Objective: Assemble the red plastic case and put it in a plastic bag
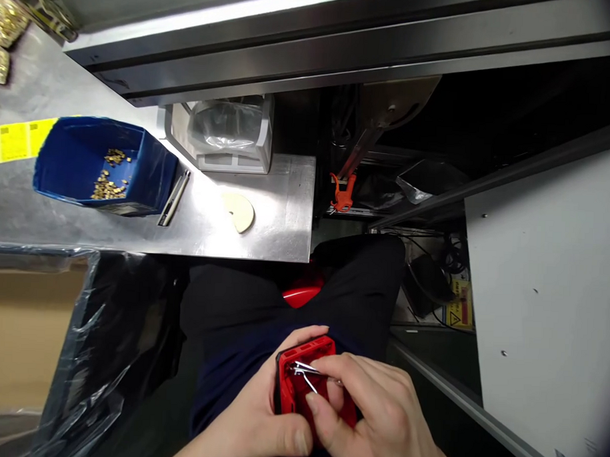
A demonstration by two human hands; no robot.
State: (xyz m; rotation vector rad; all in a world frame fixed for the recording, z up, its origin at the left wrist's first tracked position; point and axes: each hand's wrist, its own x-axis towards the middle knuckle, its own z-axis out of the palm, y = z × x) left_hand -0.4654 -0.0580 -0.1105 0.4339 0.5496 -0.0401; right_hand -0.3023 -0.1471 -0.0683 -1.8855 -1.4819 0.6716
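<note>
In the head view, my left hand (263, 414) is wrapped round a red plastic case (308, 352) with a black outer edge, tilted over my lap. My right hand (373, 404) grips small metal nail clippers (303, 368) between thumb and fingers. The clippers' head lies inside the case, close to its left inner wall. Whether it touches the plastic I cannot tell. My right fingers cover much of the case's right side and part of the clippers.
A blue bin (92, 164) with small brass parts stands on the metal table (280, 221). Beside it lie a slim tool (174, 197) and a cream disc (239, 211). Behind sits a grey bin (237, 163) holding a plastic bag. An orange air gun (343, 193) hangs beyond my lap.
</note>
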